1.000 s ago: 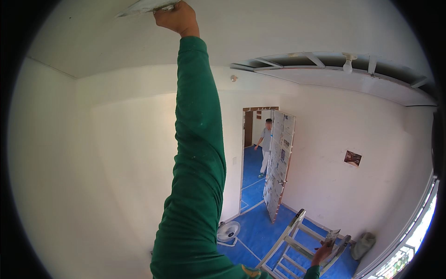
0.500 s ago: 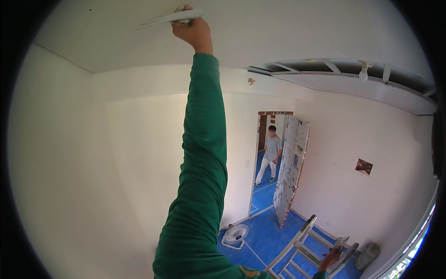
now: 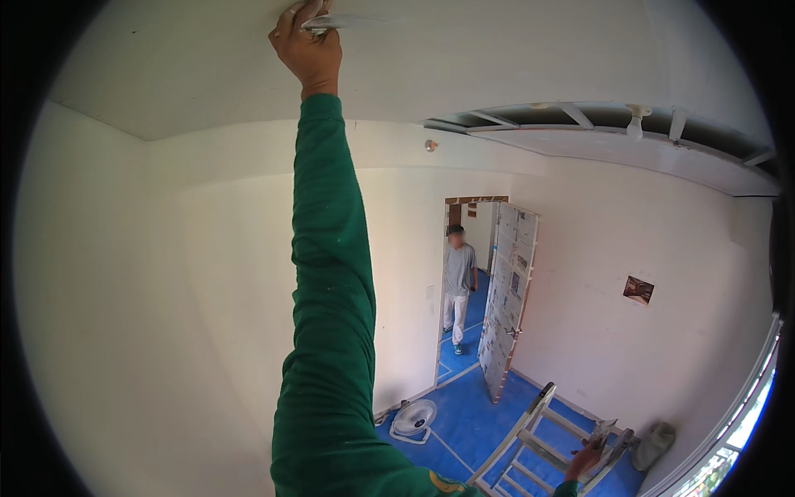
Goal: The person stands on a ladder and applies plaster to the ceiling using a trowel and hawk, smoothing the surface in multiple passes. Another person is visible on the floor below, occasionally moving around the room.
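My left hand [image 3: 306, 54], at the end of a raised green sleeve, grips a flat metal trowel [image 3: 319, 25] held up against the white ceiling [image 3: 207, 58], with pale smears beside the blade. At lower right, my right hand [image 3: 586, 460] is closed on a second flat blade [image 3: 603, 431], smeared with pale material, just over the top of an aluminium ladder [image 3: 530, 422].
A person [image 3: 460, 273] stands in the doorway beside an open paper-covered door [image 3: 509, 298]. A floor fan [image 3: 414, 418] lies on blue sheeting [image 3: 447, 389]; a sack [image 3: 654, 447] sits by the window [image 3: 745, 431]. A bulb [image 3: 634, 124] hangs near an opened ceiling strip.
My left hand with the trowel swung right along the ceiling, then back left. The person in the hallway has walked forward into the doorway. The view has shifted slightly.
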Available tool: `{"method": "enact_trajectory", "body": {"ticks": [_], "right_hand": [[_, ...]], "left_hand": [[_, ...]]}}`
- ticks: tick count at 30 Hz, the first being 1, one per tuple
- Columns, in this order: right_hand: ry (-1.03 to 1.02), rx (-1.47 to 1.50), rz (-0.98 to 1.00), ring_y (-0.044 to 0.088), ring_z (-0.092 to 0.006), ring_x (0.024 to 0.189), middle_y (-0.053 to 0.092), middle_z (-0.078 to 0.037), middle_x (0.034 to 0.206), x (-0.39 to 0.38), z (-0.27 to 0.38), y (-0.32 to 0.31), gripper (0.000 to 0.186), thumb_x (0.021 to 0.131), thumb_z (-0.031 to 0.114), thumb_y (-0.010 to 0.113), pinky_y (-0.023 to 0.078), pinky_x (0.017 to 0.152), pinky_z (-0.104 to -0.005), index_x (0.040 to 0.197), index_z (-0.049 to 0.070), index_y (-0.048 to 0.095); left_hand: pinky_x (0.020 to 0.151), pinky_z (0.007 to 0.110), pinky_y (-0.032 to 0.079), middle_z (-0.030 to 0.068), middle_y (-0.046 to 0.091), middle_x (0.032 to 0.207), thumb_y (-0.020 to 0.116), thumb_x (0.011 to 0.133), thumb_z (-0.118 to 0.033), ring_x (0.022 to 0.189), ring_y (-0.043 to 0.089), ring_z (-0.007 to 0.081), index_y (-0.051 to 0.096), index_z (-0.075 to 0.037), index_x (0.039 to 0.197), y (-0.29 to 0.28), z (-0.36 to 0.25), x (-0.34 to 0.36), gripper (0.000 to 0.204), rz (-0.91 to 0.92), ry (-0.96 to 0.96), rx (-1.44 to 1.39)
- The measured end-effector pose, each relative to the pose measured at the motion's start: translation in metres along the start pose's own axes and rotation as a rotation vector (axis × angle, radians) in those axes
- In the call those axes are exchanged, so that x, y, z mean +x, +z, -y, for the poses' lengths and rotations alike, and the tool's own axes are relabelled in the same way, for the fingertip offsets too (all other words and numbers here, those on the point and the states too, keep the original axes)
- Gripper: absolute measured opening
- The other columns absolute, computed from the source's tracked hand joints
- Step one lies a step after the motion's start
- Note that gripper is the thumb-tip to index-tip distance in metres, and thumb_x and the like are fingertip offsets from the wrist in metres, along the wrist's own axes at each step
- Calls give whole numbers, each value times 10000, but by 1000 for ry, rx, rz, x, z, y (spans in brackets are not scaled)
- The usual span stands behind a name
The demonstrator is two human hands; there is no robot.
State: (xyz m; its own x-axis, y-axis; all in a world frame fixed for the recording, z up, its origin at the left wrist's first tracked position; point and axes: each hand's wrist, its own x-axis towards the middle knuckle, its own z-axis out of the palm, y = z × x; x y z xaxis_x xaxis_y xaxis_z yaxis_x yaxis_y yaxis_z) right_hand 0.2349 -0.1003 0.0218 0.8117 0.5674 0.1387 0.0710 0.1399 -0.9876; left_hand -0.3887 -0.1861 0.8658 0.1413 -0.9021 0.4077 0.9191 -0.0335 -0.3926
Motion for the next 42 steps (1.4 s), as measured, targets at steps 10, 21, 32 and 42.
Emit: {"method": "enact_trajectory", "body": {"ticks": [10, 21, 32, 42], "right_hand": [[-53, 51, 39, 717, -316, 1028, 682, -273, 1236, -5, -9, -2, 514, 1063, 246, 470, 526, 650, -358, 1484, -48, 454], [-256, -324, -42, 678, -403, 1113, 652, -310, 1289, -5, -5, -10, 449, 1034, 141, 526, 536, 948, -449, 1414, -98, 525], [-276, -413, -51, 677, -400, 1112, 671, -296, 1257, -3, -15, -14, 410, 1040, 150, 512, 534, 931, -453, 1375, -81, 565], [-58, 50, 49, 687, -377, 1038, 714, -234, 1161, -1, -12, -10, 342, 1029, 153, 546, 523, 908, -452, 1297, -48, 616]], "left_hand": [[916, 490, 484, 131, 677, 1132, 765, 649, 12, 1005, 618, 357, 704, -88, 1162, -31, 37, 38, 526, 381, 330, 296], [872, 449, 533, 133, 679, 1144, 752, 712, -60, 984, 647, 344, 678, -112, 1159, -52, 35, 26, 456, 317, 336, 284], [967, 496, 454, 151, 625, 1205, 817, 644, 10, 1051, 602, 325, 681, -97, 1272, -51, 34, 46, 652, 467, 547, 245], [978, 506, 453, 135, 613, 1239, 841, 658, -9, 1095, 583, 325, 708, -115, 1241, -66, 39, 62, 608, 645, 656, 271]]}}
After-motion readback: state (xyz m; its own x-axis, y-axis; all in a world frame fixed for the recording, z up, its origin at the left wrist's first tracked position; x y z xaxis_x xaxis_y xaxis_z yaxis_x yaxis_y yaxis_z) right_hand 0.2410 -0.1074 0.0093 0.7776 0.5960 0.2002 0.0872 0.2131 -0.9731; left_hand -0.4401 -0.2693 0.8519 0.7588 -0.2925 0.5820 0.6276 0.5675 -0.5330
